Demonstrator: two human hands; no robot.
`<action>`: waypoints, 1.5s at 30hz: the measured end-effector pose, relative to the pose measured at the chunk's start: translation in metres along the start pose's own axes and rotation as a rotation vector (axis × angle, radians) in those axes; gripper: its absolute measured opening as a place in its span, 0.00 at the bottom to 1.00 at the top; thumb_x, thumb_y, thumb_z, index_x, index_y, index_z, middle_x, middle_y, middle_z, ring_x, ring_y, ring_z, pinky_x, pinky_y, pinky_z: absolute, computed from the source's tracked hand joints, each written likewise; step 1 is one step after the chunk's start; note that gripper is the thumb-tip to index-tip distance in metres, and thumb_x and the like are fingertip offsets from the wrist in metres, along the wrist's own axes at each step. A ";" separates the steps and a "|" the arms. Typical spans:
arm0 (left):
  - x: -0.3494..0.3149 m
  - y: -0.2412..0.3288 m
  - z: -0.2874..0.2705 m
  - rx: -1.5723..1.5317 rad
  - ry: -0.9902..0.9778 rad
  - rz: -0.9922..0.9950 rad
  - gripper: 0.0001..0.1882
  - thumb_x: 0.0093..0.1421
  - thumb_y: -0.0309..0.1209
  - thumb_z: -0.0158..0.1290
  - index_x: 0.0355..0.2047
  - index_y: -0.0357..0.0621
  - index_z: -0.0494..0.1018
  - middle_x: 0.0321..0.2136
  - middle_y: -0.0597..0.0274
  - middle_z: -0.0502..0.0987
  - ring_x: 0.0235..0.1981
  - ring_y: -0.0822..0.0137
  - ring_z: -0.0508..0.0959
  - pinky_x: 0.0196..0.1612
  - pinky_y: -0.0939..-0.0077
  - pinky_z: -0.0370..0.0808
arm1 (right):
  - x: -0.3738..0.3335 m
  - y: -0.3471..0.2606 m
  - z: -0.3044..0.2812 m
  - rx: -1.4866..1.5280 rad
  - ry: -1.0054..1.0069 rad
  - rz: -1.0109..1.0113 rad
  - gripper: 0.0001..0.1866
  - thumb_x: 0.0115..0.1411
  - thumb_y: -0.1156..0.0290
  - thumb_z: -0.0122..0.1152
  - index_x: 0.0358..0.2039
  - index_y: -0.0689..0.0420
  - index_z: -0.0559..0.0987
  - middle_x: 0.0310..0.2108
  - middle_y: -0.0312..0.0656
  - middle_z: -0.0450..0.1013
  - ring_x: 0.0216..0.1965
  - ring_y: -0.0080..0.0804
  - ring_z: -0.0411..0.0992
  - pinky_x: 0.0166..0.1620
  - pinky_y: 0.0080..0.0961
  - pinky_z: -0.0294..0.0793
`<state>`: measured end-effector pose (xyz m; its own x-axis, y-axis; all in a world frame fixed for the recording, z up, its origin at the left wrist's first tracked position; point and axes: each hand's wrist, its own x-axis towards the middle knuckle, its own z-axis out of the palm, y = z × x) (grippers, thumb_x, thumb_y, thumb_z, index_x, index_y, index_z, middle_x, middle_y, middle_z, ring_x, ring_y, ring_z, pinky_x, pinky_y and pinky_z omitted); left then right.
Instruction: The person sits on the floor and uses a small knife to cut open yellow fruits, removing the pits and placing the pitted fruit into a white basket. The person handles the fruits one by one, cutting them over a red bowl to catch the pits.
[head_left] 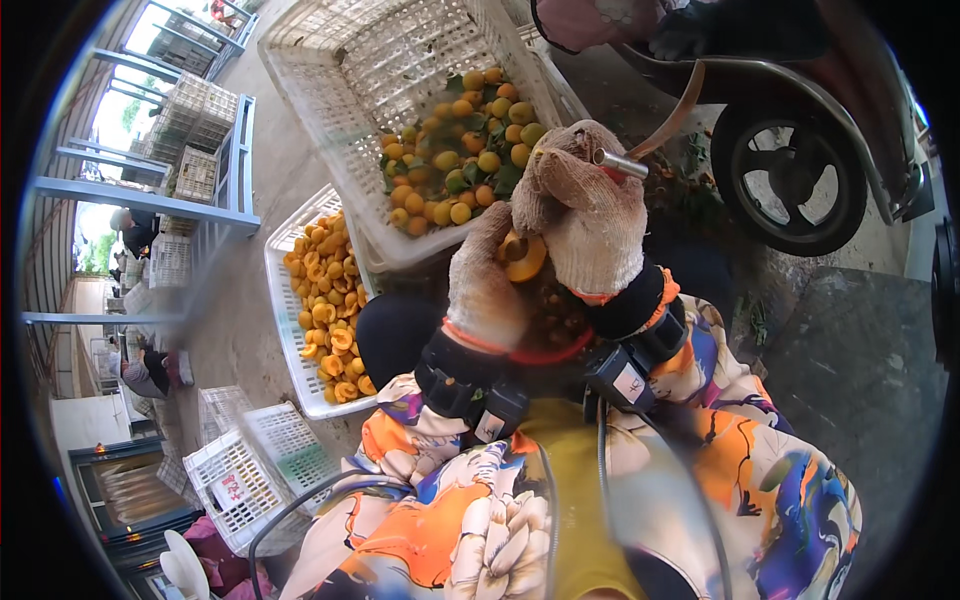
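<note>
Both my hands wear knitted, soiled white gloves and meet in front of me. My left hand [487,285] is closed around a cut apricot [523,257], whose orange flesh shows between the gloves. Closed just above it, my right hand [590,205] grips a slim tool [622,164] with a short metal tube; a curved brown strip [678,112] stands out beside the tube. Whether tube and strip are one piece I cannot tell. Below the hands is a red-rimmed container [560,352] with small brown bits, partly hidden by my wrists.
A large white crate [330,120] holds whole apricots and leaves. Left of it, a white basket [287,330] holds apricot halves. Empty-looking baskets [250,465] stand lower left. A scooter wheel [790,180] is at the upper right. Other people and stacked crates are at far left.
</note>
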<state>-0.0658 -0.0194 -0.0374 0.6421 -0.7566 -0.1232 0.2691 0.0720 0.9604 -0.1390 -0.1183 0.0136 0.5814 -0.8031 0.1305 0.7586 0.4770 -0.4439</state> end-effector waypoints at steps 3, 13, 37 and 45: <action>-0.002 0.002 -0.007 0.430 -0.156 0.207 0.25 0.59 0.32 0.57 0.56 0.43 0.67 0.52 0.58 0.74 0.52 0.62 0.76 0.55 0.67 0.73 | -0.004 0.004 0.004 -0.061 0.013 0.000 0.05 0.59 0.78 0.63 0.34 0.59 0.75 0.23 0.37 0.72 0.19 0.24 0.70 0.21 0.21 0.70; 0.015 -0.004 0.004 0.027 -0.001 -0.182 0.24 0.55 0.25 0.56 0.54 0.42 0.68 0.46 0.58 0.77 0.50 0.59 0.77 0.54 0.67 0.74 | 0.012 0.005 -0.019 0.060 0.170 0.175 0.10 0.65 0.63 0.57 0.30 0.53 0.73 0.20 0.35 0.67 0.14 0.28 0.60 0.18 0.29 0.58; 0.026 0.028 0.018 -0.829 0.084 -0.300 0.19 0.61 0.25 0.46 0.54 0.47 0.70 0.42 0.52 0.76 0.43 0.52 0.77 0.47 0.50 0.75 | 0.012 0.000 -0.015 -0.026 0.175 -0.124 0.10 0.66 0.66 0.56 0.41 0.60 0.75 0.27 0.42 0.72 0.20 0.36 0.69 0.23 0.34 0.70; 0.027 0.016 0.021 -0.422 0.030 -0.208 0.18 0.62 0.30 0.51 0.52 0.43 0.71 0.45 0.53 0.77 0.47 0.56 0.77 0.49 0.57 0.75 | 0.013 -0.011 -0.015 -0.032 0.119 -0.136 0.07 0.64 0.69 0.58 0.37 0.60 0.76 0.23 0.39 0.70 0.15 0.29 0.65 0.18 0.27 0.64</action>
<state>-0.0596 -0.0527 -0.0204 0.5626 -0.7641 -0.3156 0.6587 0.1837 0.7296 -0.1444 -0.1390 0.0069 0.4333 -0.8971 0.0861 0.8173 0.3508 -0.4571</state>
